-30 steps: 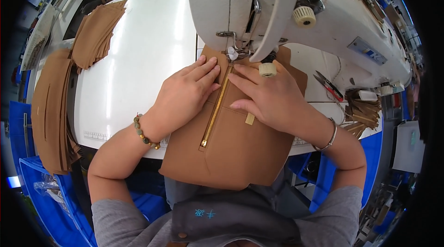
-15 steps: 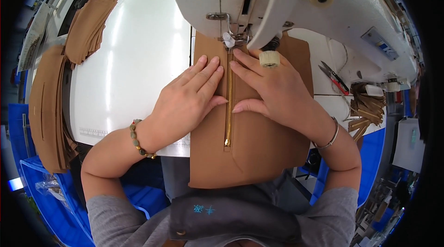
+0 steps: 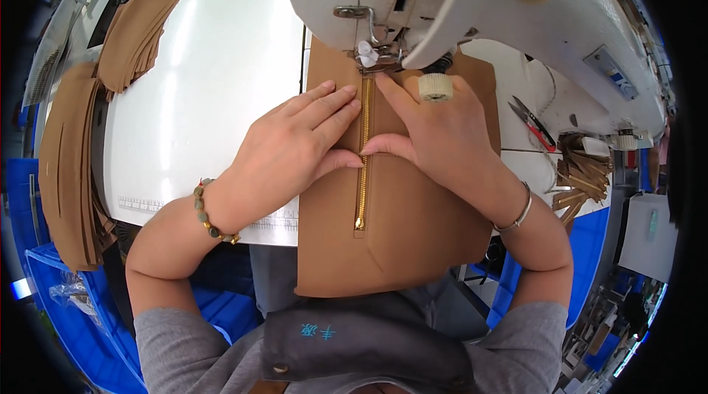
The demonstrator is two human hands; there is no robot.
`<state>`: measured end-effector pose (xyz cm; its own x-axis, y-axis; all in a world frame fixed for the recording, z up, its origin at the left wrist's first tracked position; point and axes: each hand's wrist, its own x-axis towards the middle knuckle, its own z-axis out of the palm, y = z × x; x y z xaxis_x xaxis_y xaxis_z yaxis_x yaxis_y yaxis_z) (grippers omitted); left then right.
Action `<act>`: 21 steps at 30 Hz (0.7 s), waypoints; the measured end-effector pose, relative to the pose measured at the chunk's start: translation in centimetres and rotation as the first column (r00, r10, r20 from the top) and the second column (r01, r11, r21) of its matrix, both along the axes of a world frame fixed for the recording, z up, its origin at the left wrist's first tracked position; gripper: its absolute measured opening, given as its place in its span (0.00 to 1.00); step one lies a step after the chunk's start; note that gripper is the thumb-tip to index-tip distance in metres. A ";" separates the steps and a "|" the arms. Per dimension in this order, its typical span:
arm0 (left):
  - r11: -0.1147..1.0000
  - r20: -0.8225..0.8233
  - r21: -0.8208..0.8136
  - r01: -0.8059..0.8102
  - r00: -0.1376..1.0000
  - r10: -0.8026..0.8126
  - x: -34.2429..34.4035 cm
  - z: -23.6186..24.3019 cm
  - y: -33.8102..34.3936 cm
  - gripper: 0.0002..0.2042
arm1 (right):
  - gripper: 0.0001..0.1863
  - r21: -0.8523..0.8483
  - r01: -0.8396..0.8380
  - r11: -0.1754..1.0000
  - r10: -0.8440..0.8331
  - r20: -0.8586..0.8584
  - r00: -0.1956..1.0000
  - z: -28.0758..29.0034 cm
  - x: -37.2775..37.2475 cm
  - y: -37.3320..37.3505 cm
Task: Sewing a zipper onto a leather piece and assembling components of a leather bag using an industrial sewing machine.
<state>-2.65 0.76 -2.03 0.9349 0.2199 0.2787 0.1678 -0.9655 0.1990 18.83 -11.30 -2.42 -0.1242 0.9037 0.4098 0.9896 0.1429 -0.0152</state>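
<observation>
1. Tan leather panel (image 3: 413,224) with a gold zipper (image 3: 363,154): I see it lying at the white table's (image 3: 199,84) near edge, its lower part hanging over, its top under the sewing machine's (image 3: 472,3) presser foot (image 3: 372,55).
2. Left hand (image 3: 291,151): fingers flat and released, pressing the panel just left of the zipper.
3. Right hand (image 3: 435,132): fingers extended, pressing just right of it, grasping nothing.
4. Stacked tan pieces (image 3: 70,173) at the table's left edge; red-handled snips (image 3: 532,123) right.
</observation>
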 end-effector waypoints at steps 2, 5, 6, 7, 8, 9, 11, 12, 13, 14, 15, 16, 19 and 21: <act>0.998 0.011 -0.068 0.005 1.000 -0.004 -0.1 -0.1 0.3 0.35 | 0.38 -0.012 0.003 1.000 -0.003 -0.016 1.000 -0.2 0.0 0.1; 0.992 0.063 -0.121 -0.026 0.997 0.034 -0.1 -0.4 0.3 0.36 | 0.39 -0.033 0.005 0.999 -0.005 0.000 1.000 -0.4 0.0 -0.3; 0.992 0.061 -0.120 -0.030 0.997 0.037 -0.1 -0.5 0.1 0.36 | 0.41 -0.040 -0.015 0.999 0.014 -0.029 0.999 -0.4 -0.1 -0.6; 0.994 0.078 -0.102 -0.029 0.996 0.037 0.0 -0.6 -0.1 0.36 | 0.42 -0.048 -0.043 0.998 0.040 -0.055 0.998 -0.3 -0.2 -0.8; 0.996 0.095 -0.084 -0.028 0.995 0.036 0.1 -0.7 -0.3 0.37 | 0.42 -0.045 -0.039 0.998 0.036 -0.062 0.997 -0.3 -0.1 -0.8; 0.996 0.089 -0.083 -0.029 0.995 0.036 0.1 -0.8 -0.5 0.37 | 0.42 -0.049 -0.050 0.998 0.047 -0.049 0.998 -0.2 0.0 -0.9; 0.999 0.064 -0.032 -0.021 0.998 0.023 0.1 -0.8 -0.7 0.38 | 0.42 -0.052 -0.056 0.997 0.054 -0.044 0.998 -0.1 0.1 -0.8; 0.999 0.058 -0.031 -0.018 0.998 0.020 0.1 -0.7 -0.7 0.38 | 0.42 -0.064 -0.060 0.996 0.058 -0.041 0.998 0.0 0.2 -0.8; 1.000 0.048 -0.025 -0.012 0.999 0.013 0.2 -0.7 -0.7 0.38 | 0.42 -0.077 -0.065 0.995 0.063 -0.036 0.997 0.0 0.2 -0.7; 1.000 0.034 -0.021 -0.007 0.999 0.008 0.2 -0.6 -0.7 0.38 | 0.42 -0.077 -0.065 0.995 0.062 -0.036 0.997 0.0 0.2 -0.7; 1.000 0.042 -0.020 -0.007 0.999 0.008 0.2 -0.6 -0.7 0.38 | 0.42 -0.074 -0.073 0.995 0.069 -0.047 0.996 0.0 0.2 -0.7; 1.000 0.024 -0.007 0.000 1.000 0.001 0.2 -0.5 -0.7 0.38 | 0.42 -0.073 -0.081 0.994 0.077 -0.058 0.995 0.0 0.1 -0.7; 1.000 0.000 -0.005 0.011 1.000 -0.011 0.3 -0.3 -0.5 0.38 | 0.42 -0.050 -0.087 0.995 0.084 -0.063 0.994 -0.1 0.0 -0.6; 1.000 -0.006 -0.013 0.017 1.000 -0.017 0.4 -0.2 -0.4 0.38 | 0.42 -0.043 -0.086 0.995 0.083 -0.055 0.995 -0.3 -0.1 -0.6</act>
<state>-2.29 0.36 -2.18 0.9400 0.2080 0.2704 0.1529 -0.9655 0.2110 18.75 -11.87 -2.67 -0.1799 0.9086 0.3771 0.9717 0.2238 -0.0757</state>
